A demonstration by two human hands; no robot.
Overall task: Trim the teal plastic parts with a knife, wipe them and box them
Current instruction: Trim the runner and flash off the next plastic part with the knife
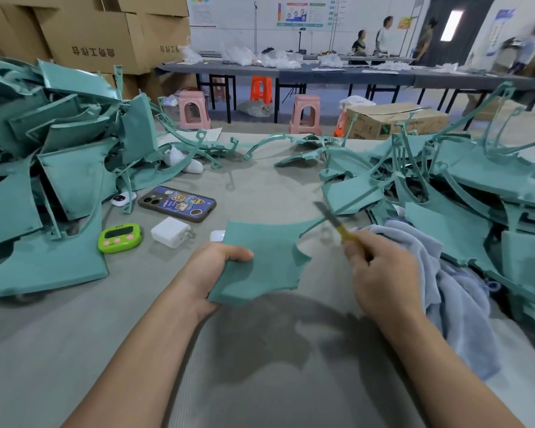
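1. Two bare forearms reach out over the grey bench.
2. The left hand grips a flat teal part by its left edge, thumb on top.
3. The right hand is curled round a yellow-handled knife. The blurred blade points up-left by the part's upper right tip, and whether it touches is unclear.
4. A pale blue cloth lies bunched just beside the right hand.
5. Past the part sit a green timer, a white charger and a phone.
6. Teal parts are heaped at the left and at the right.
7. Cardboard boxes stand behind the left heap.
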